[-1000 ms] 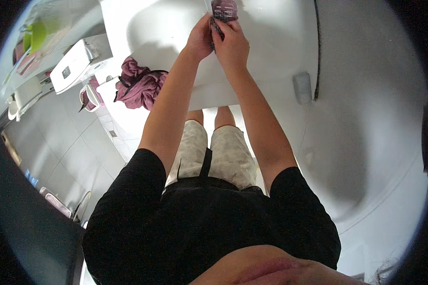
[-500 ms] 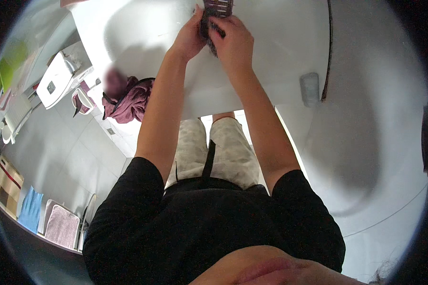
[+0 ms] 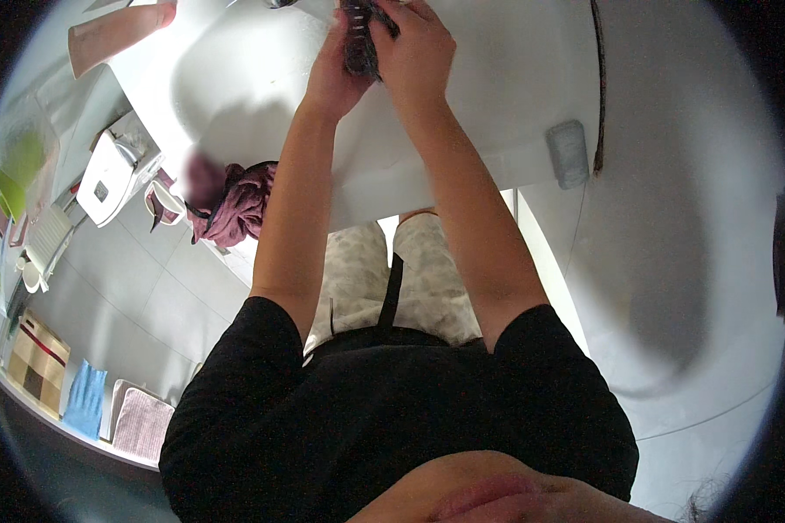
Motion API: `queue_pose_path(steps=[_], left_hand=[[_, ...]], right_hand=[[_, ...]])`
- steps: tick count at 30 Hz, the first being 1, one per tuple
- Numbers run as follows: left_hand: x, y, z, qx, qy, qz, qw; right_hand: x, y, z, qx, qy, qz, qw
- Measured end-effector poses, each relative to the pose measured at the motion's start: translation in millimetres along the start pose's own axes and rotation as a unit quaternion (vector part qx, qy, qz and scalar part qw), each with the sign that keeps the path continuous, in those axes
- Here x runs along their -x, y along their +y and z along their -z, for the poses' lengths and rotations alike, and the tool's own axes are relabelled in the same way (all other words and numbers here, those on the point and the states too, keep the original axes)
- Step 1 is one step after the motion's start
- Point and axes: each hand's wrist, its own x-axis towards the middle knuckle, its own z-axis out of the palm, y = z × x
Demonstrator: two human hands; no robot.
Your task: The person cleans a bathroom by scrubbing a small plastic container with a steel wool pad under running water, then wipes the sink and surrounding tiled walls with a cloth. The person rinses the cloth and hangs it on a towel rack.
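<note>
Both of my hands are over the white washbasin (image 3: 227,61), close together at the top of the view. My left hand (image 3: 333,78) is closed around a dark, slotted hairbrush (image 3: 358,37) with what looks like dark hair caught in it. Against the brush's right side, my right hand (image 3: 417,59) has its fingers curled in. Something dark shows between those fingers, too small to name. The upper end of the brush is cut off by the frame's edge.
A purple cloth (image 3: 242,202) lies at the basin's left front edge. At the upper left is a pinkish-orange tube (image 3: 118,37). A grey rounded block (image 3: 568,154) rests to the right, beside a thin black strip (image 3: 599,96). A blue cloth (image 3: 85,399) hangs at lower left.
My hands and the hairbrush have shifted slightly up and left in the view. The right fingers have moved from the dark tuft toward the brush's upper part. More of the tube now shows.
</note>
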Motion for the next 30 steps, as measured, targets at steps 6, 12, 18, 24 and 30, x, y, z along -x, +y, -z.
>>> queue_pose_path(steps=[6, 12, 18, 24, 30], left_hand=[[-9.4, 8.1, 19.8, -0.018, -0.084, -0.022, 0.996], [7.5, 1.1, -15.9, -0.007, -0.014, -0.009, 1.0], [-4.7, -6.3, 17.3, 0.019, -0.061, 0.006, 0.998], [8.8, -10.7, -24.9, -0.012, 0.027, -0.005, 1.0], [13.7, 5.3, -1.5, 0.018, 0.001, -0.022, 1.0]], right_hand=[[24.0, -13.0, 0.1, 0.004, -0.102, 0.06, 0.993], [8.2, -4.3, 7.2, 0.01, 0.006, 0.012, 1.0], [0.5, -21.4, 2.9, 0.023, -0.12, 0.039, 0.992], [3.8, -21.6, -2.0, 0.157, -0.089, -0.069, 0.981], [0.9, -24.3, -8.8, 0.027, -0.128, 0.065, 0.989]])
